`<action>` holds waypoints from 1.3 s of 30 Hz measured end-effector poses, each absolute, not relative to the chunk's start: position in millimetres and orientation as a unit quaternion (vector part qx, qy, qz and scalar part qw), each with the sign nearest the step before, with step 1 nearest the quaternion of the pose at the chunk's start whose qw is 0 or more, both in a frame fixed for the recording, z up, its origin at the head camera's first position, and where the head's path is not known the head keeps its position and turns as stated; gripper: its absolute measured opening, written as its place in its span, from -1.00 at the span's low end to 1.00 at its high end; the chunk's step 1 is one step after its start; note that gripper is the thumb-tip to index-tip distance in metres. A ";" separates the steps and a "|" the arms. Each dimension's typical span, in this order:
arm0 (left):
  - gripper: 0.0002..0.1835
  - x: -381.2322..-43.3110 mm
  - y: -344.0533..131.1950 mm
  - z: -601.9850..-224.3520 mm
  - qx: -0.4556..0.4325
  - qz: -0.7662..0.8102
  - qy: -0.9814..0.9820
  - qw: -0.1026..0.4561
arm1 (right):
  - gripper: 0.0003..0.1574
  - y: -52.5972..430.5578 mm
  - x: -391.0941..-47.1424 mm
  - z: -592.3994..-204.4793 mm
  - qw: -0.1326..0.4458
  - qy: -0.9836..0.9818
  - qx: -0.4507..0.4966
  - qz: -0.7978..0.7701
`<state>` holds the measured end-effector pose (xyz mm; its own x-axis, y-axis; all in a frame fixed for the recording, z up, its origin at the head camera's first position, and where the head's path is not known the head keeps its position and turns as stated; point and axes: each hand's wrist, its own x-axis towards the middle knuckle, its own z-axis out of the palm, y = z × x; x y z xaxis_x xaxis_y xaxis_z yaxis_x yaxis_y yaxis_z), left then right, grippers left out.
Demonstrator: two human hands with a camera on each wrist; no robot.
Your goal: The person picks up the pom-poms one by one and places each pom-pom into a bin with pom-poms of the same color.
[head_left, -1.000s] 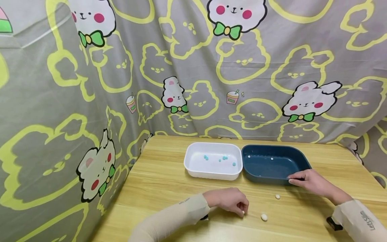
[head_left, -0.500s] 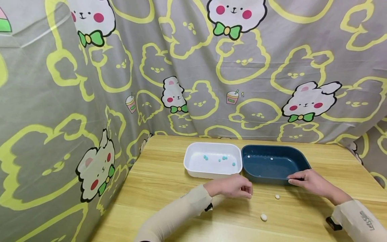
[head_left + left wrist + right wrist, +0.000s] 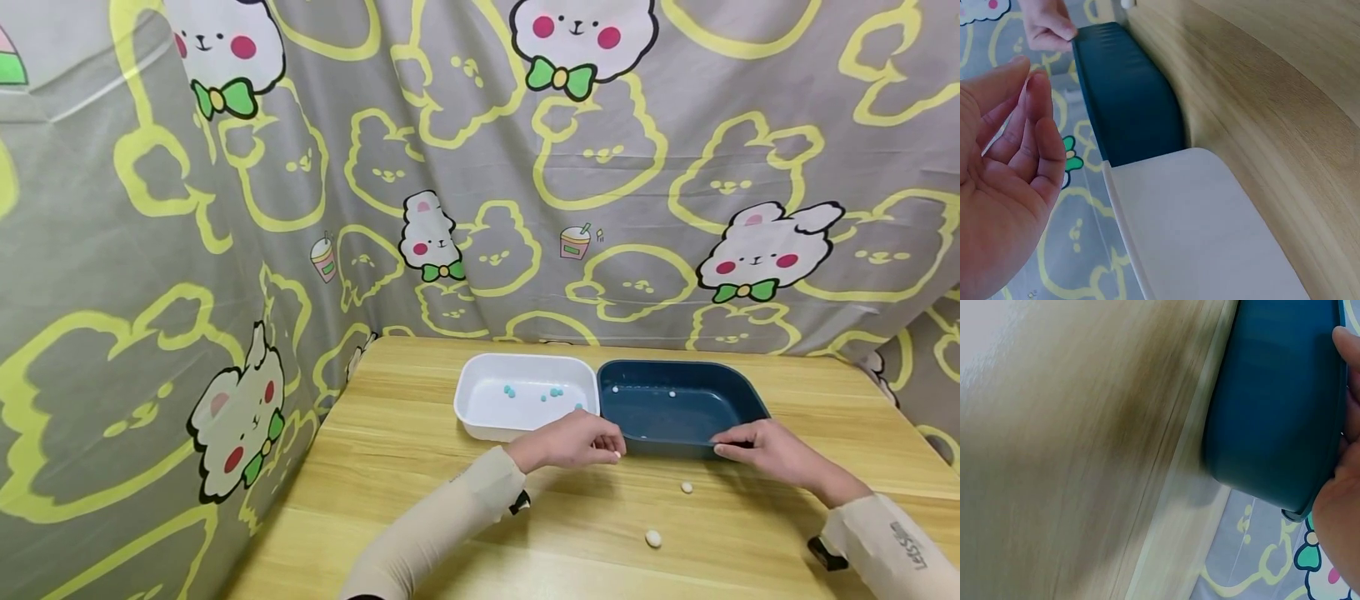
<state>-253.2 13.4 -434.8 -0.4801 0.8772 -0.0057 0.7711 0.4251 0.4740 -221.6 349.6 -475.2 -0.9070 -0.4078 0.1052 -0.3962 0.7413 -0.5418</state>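
Dark blue tray (image 3: pixel 675 423) stands on the wood-grain table (image 3: pixel 405 475), just beside the white tray (image 3: pixel 521 415). The head view looks into both; the wrist views show me mostly their outer walls. With my right hand (image 3: pixel 778 457) I grip the near rim of the dark blue tray towards its right corner, and the right wrist view shows my thumb at that edge up close. My left hand (image 3: pixel 573 440) overlaps the white tray's near right corner from the head, its thumb and fingertips pinching a white bead (image 3: pixel 617 455); the left wrist view shows the tips together but not the bead. Two white pellets (image 3: pixel 653 539) lie apart on the table. Small white balls (image 3: pixel 672 394) sit inside the dark blue tray, and turquoise balls (image 3: pixel 543 398) are scattered in the white one.
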 end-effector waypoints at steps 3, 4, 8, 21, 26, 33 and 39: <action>-0.85 -254.0 13.2 -434.9 0.489 0.211 0.837 0.126 | -0.67 350.1 -221.8 -475.2 0.014 0.932 -0.215 -0.292; -0.86 -254.5 13.6 -434.9 0.486 0.211 0.839 0.126 | -0.67 350.1 -221.8 -475.0 0.014 0.932 -0.215 -0.293; -0.86 -256.2 14.6 -435.3 0.469 0.217 0.847 0.122 | -0.69 349.9 -221.8 -474.9 0.011 0.931 -0.217 -0.293; -0.87 -277.3 31.3 -435.4 0.355 0.312 0.876 0.100 | -0.75 347.6 -220.5 -471.9 0.012 0.930 -0.220 -0.296; -0.86 -285.6 37.8 -440.4 0.335 0.323 0.880 0.099 | -0.73 346.2 -219.7 -471.7 0.023 0.928 -0.216 -0.302; -0.88 -290.5 44.5 -449.0 0.314 0.320 0.888 0.098 | -0.73 345.3 -220.2 -472.4 0.018 0.930 -0.218 -0.297; -0.89 -294.6 49.8 -449.9 0.301 0.321 0.892 0.101 | -0.71 346.2 -219.9 -472.6 0.023 0.929 -0.215 -0.299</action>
<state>-294.6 49.8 -449.9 -0.7988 0.6015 0.0125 0.4715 0.6130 0.6340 -219.9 346.2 -472.6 -0.9061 -0.4144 0.0853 -0.3865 0.7287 -0.5654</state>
